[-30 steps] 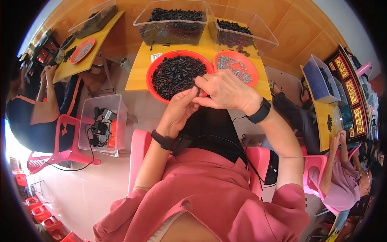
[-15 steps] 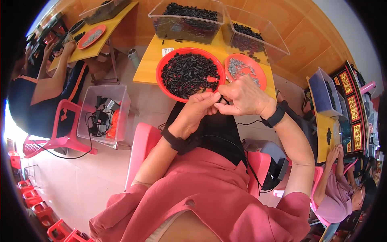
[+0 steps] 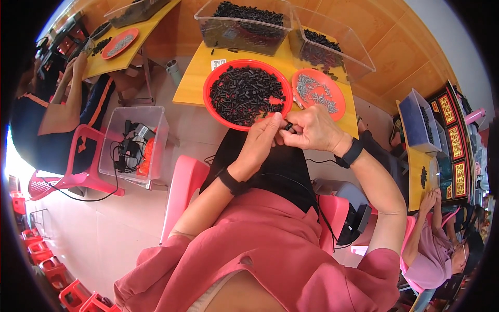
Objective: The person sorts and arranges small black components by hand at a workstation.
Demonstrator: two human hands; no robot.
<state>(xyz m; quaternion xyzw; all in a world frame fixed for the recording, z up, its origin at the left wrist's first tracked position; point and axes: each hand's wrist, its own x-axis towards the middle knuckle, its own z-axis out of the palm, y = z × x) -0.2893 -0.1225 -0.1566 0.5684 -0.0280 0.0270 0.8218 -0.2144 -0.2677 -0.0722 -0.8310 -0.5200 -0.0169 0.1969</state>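
Observation:
My left hand (image 3: 261, 141) and my right hand (image 3: 310, 129) meet just below the big red tray (image 3: 214, 78), which is full of small black plastic parts. Between the fingertips of both hands sits one small black part (image 3: 288, 126). A smaller red tray (image 3: 337, 106) with silvery metal pieces lies to the right of the big one, close above my right hand. Both trays rest on a yellow table (image 3: 193, 78). Each wrist wears a black band.
Two clear bins of black parts (image 3: 249, 23) (image 3: 332, 49) stand at the table's back. A clear box with cables (image 3: 136, 140) sits on a pink stool at my left. Another person works at a table on the far left (image 3: 49, 99), another at the right (image 3: 431, 249).
My hands have drawn back from the big red tray's edge toward my lap, staying together on the small part. The view has tilted slightly.

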